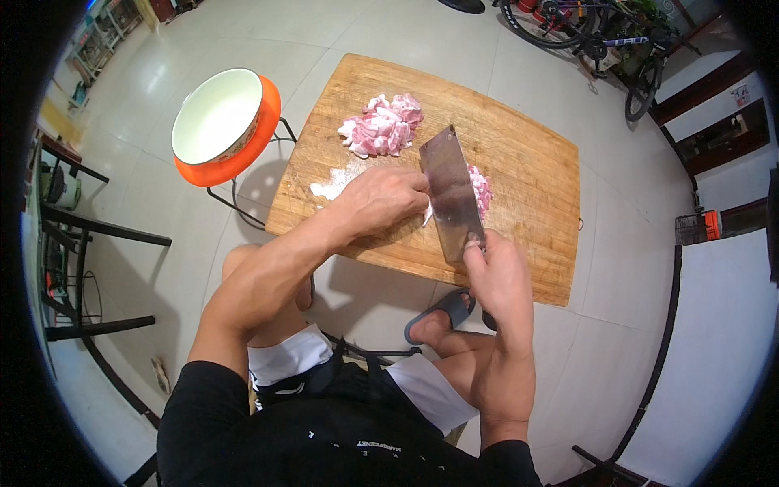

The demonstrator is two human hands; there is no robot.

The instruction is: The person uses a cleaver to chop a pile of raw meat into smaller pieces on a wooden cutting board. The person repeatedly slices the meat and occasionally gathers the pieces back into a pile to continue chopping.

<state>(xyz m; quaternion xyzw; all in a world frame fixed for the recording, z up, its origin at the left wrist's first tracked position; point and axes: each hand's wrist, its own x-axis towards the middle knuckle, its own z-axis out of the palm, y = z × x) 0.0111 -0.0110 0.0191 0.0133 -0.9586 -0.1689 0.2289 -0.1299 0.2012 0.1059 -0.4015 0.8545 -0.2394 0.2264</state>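
My right hand (498,272) grips the handle of a broad cleaver (454,195), its thumb against the base of the blade. The blade stands tilted over the wooden chopping board (531,187). Curled fingers of my left hand (385,197) press down beside the blade, on meat that is mostly hidden; a pale bit of meat (428,213) shows below the fingertips. Finely cut pink meat (482,191) lies just right of the blade, partly behind it. A heap of larger pink and white meat slices (381,126) sits at the board's far left. Whitish scraps (329,190) lie left of my left hand.
Left of the board, a white enamel bowl (217,118) rests on an orange stool (270,109) with black metal legs. Black furniture legs (105,231) stand at the far left. A bicycle (596,40) is at the back right. My slippered foot (438,318) is below the board's near edge.
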